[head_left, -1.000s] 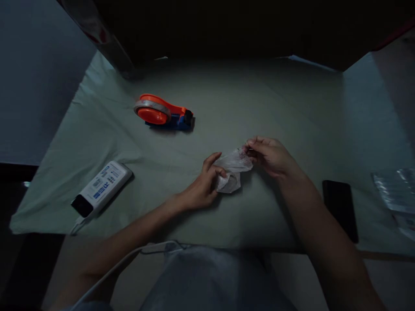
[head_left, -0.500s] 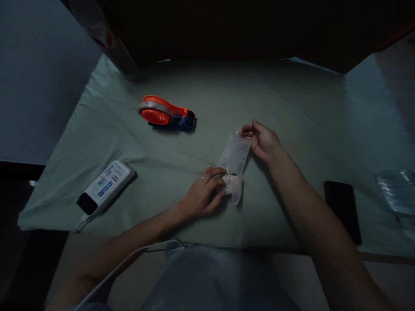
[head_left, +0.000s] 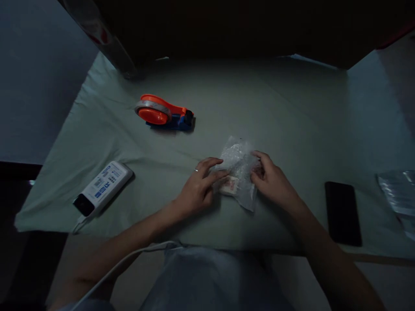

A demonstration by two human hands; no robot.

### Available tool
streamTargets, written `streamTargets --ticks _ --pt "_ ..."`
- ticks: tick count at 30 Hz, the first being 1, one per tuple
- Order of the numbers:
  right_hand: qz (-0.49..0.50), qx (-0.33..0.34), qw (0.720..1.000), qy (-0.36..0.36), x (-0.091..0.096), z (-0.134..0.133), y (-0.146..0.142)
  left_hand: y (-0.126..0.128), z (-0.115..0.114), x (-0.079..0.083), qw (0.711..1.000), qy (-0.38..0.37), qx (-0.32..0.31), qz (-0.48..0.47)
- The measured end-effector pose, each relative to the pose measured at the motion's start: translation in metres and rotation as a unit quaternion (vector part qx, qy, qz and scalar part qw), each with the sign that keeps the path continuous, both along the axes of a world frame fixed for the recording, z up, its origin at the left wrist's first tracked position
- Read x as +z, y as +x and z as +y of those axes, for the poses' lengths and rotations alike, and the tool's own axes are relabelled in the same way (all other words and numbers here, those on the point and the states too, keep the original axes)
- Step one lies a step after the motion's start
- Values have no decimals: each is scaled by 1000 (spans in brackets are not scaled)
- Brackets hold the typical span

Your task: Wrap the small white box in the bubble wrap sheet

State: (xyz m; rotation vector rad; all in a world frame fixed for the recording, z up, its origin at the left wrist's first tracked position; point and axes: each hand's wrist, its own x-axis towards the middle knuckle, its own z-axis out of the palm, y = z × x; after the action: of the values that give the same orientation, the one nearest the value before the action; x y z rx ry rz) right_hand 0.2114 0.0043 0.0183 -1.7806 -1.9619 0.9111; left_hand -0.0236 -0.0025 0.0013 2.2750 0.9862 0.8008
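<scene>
A piece of clear bubble wrap (head_left: 234,151) lies partly folded on the cloth-covered table, in the middle of the head view. A small pale, flat item with reddish print (head_left: 229,185) sits on it, half covered by a flap; its kind is not clear. My left hand (head_left: 202,183), a ring on one finger, rests with fingers stretched out and apart, fingertips on the wrap and the item's left edge. From the right, my right hand (head_left: 267,177) has thumb and curled fingers closed on the wrap's right edge.
An orange and blue tape dispenser (head_left: 165,114) stands beyond my left hand. Farther left lies a white power bank (head_left: 105,185) with a cable. At right are a black phone (head_left: 343,213) and clear plastic packaging (head_left: 398,194). A large dark box (head_left: 227,30) borders the back.
My right hand has come nearer and lower, folding the bubble wrap's far end over to the right. My left hand has shifted slightly, and the printed item shows more.
</scene>
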Motion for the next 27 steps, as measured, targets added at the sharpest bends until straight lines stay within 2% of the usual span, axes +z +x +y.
streamTargets --ticks 2,5,9,12,14,16,18,20,23,27 --pt "-11 -14 1000 4 -8 -1 10 -11 4 -3 999 16 15 42" --pt "-52 -20 998 29 -20 -5 20 -25 4 -12 993 3 63 103" --pt "-141 -22 981 131 -27 -10 22 -31 0 -17 983 -3 124 136" --pt "-180 -15 959 216 -20 -12 18 -28 0 -11 973 65 163 148" --pt "-173 -13 949 264 -12 -13 14 -24 2 -6 975 112 111 154" --pt "-132 -6 952 277 -3 -14 9 -18 4 0 984 105 14 144" --pt "-68 32 971 227 5 -14 4 -11 7 6 990 40 -45 128" --pt "-2 96 987 129 10 -14 1 -5 10 12 991 -27 -38 127" --pt "67 159 985 7 11 -13 3 -3 13 24 987 -84 -21 133" --pt "46 143 988 -24 4 -16 11 -12 11 35 968 -211 -35 132"
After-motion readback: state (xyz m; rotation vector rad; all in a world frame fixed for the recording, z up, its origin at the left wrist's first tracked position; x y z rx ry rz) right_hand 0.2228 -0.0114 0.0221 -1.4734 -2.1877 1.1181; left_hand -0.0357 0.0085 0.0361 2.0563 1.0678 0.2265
